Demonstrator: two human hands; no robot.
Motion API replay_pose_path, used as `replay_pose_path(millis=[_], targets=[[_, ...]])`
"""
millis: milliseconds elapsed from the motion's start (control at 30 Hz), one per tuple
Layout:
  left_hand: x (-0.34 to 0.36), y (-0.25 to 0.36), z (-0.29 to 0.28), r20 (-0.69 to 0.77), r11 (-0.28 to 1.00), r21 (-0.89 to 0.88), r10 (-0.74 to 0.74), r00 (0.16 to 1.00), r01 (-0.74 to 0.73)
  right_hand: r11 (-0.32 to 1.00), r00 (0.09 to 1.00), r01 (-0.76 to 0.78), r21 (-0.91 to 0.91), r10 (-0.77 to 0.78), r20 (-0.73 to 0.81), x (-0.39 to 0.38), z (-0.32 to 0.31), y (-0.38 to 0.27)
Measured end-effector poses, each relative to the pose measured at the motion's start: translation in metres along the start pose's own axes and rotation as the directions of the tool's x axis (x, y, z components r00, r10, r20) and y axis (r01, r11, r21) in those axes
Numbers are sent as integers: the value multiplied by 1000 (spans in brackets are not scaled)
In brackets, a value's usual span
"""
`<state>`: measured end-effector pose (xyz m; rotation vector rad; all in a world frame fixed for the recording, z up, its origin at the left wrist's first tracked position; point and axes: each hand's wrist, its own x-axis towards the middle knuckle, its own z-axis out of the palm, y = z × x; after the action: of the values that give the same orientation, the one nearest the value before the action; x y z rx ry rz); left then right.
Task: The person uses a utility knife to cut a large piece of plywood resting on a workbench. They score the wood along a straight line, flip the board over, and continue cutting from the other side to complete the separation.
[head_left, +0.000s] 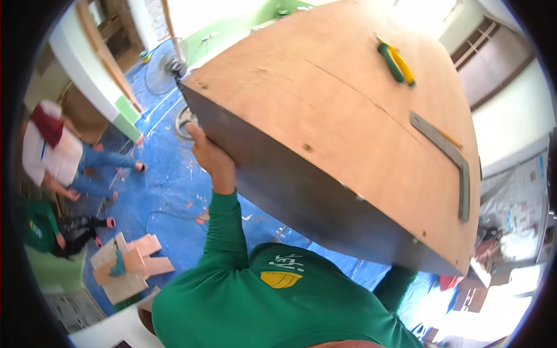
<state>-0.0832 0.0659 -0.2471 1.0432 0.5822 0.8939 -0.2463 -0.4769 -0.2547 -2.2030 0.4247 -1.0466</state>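
My left hand (213, 156), at the end of a green sleeve, is against the dark side panel (278, 191) of a large wooden box, its fingers gripping near the left corner. The box's plywood face (336, 116) fills the centre and upper right. On it lie green-and-yellow pliers (395, 61), a metal square (441, 148) and a thin yellow pencil (448, 136) beside the square. My right arm (394, 284) disappears under the box at the lower right, so my right hand is hidden.
Two people, one in white (55, 145), one in green (40, 226), are at the left. Blue sheeting (162, 214) covers the floor, with stacked boards (119, 272), a fan (168, 69) behind the box and a wall column (96, 81). Covered clutter (510, 214) lines the right.
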Motion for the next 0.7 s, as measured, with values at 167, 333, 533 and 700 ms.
replay_pose_path(millis=[167,333,533,700], targets=[[82,-29,19,90,994,-48,100,991,-96,997,997,-73,27,72,29,-18,7,-33],[155,-39,5,127,959,166,212,969,-232,978,985,-155,136,142,103,-39,28,-69],[120,-3,25,276,881,272,315,908,-388,902,978,-208,378,182,104,-4,45,-104],[105,19,18,311,849,332,314,897,-412,828,987,144,542,-78,-142,80,47,-117]])
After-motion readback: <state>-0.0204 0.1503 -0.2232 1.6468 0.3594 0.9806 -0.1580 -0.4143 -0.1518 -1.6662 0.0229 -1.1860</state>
